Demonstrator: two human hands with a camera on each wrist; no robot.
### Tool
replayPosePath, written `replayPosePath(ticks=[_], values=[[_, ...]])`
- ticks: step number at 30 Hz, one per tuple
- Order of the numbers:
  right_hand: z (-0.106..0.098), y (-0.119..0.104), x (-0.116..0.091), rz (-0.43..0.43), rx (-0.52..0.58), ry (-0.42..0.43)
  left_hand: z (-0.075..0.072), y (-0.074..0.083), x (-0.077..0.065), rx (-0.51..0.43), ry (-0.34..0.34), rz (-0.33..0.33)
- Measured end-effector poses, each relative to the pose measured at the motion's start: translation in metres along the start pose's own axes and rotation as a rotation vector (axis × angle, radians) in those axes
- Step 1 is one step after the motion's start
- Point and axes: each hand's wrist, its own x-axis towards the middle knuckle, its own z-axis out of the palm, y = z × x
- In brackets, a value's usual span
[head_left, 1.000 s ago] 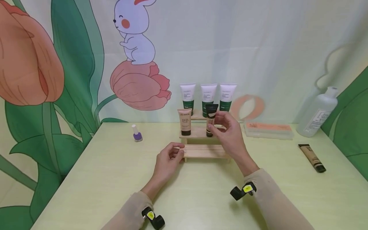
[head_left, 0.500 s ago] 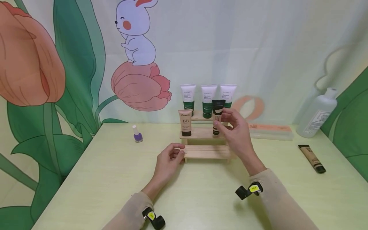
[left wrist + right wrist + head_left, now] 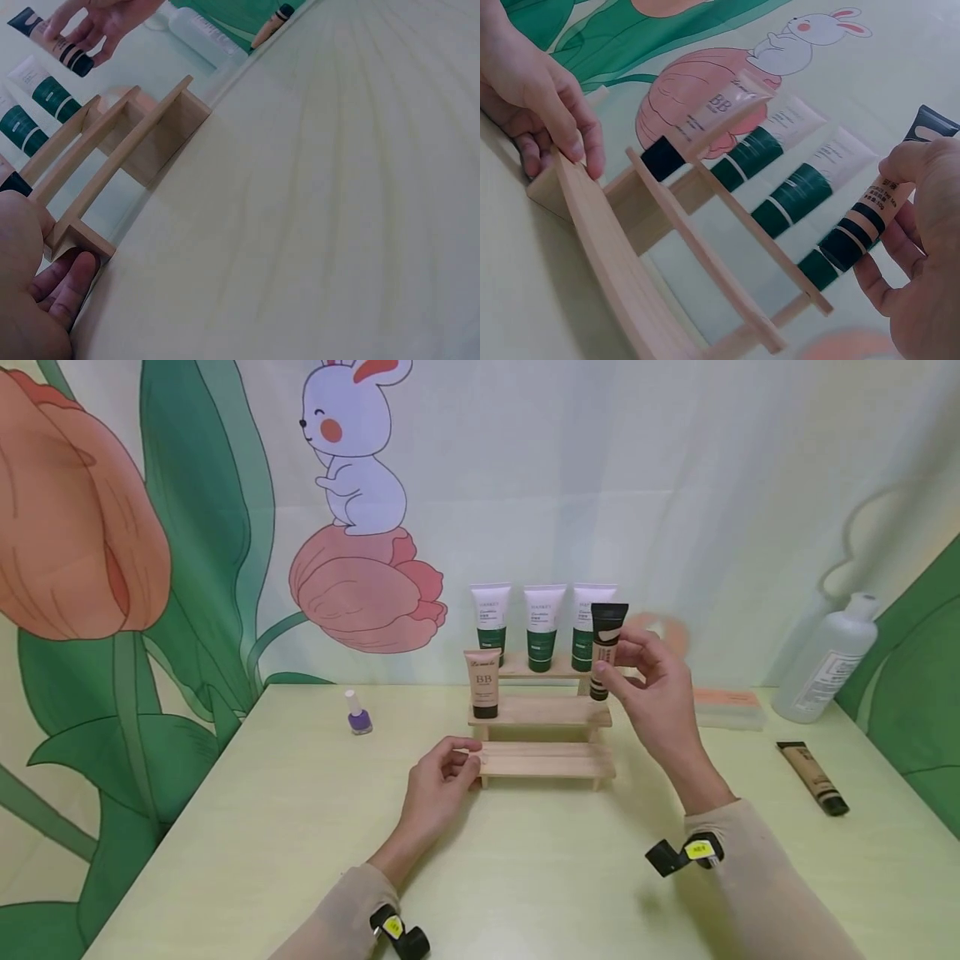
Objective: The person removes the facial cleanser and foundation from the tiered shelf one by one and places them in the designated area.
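My right hand (image 3: 660,689) pinches a small black-and-tan cosmetic tube (image 3: 606,647) between thumb and fingers. The tube stands upright, cap down, over the right end of the middle step of a three-step wooden display rack (image 3: 547,760). In the right wrist view, its cap overlaps the rightmost green-and-white tube (image 3: 817,270). At the rack's lower left end, my left hand (image 3: 438,785) grips the bottom step, fingers tucked against its end in the left wrist view. A beige BB cream tube (image 3: 484,681) stands on the middle step's left. Several white-and-green tubes (image 3: 542,627) line the top step.
Purple nail polish (image 3: 360,718) stands at the table's left. Behind my right hand lies a flat clear case (image 3: 727,710) with an orange label. A white bottle (image 3: 828,660) stands at the back right, and another tan-and-black tube (image 3: 813,777) lies before it.
My right hand has moved right and slightly up with the black-and-tan tube, from the middle of the rack to its right end. My left hand has stayed on the rack.
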Motion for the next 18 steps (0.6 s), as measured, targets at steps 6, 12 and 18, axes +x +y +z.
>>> replayPosePath(ticks=[6,12,18], values=[[-0.025,-0.002,0.0,-0.024,-0.037,0.054,0.0,-0.002,0.0,-0.004,0.002,0.005],[-0.053,0.005,-0.003,-0.018,-0.089,0.105,0.001,-0.003,-0.001,0.006,0.0,0.002],[-0.082,0.017,-0.01,0.032,-0.165,0.127,0.001,-0.002,0.0,0.009,0.001,0.02]])
